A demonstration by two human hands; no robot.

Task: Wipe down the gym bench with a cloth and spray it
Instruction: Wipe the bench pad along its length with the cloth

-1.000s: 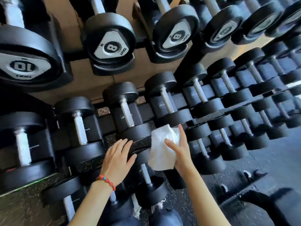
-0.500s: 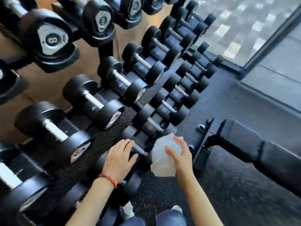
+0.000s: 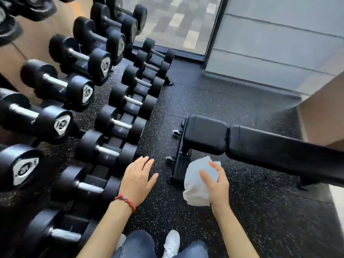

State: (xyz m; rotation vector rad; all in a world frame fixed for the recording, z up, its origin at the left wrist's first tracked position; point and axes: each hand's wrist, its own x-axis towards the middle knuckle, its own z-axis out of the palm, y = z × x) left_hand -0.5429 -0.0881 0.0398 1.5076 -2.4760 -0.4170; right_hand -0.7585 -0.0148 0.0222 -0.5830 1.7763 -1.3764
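Swung from dumbbell rack to bench. Head view: bench (image 3: pixel 260 144) at 3 o'clock, untouched; right hand (image 3: pixel 216 187) grasping cloth (image 3: pixel 197 181) just short of it; left hand (image 3: pixel 137 180) released, empty. No spray seen. Wiping and spraying both left.

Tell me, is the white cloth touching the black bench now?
Apart. The head view shows the cloth, gripped in the right hand, with a strip of speckled floor visible between it and the bench pad.
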